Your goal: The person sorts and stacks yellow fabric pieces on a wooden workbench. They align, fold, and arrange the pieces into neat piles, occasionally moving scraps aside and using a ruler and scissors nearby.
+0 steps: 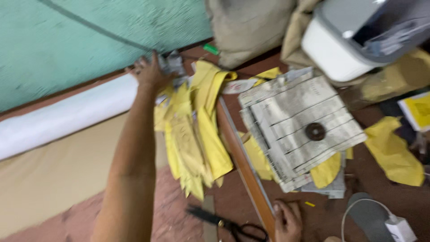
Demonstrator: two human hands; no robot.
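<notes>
Hands at work on a cluttered floor: left hand [150, 71] reaches out, fingers closed on grey scraps [172, 65] above yellow cloth pieces [192, 134]; right hand [287, 222] rests, loosely curled and empty, on a wooden ruler [244, 166] beside scissors [230, 224].

Clutter right; tan sheet [53, 179] free

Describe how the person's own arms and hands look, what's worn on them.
Both are bare. The left hand shows no glove, and its long forearm has no sleeve, watch or band in view. The right hand is also ungloved, with no ring visible; only the hand shows, so any sleeve is out of frame. The picture is blurred.
</notes>
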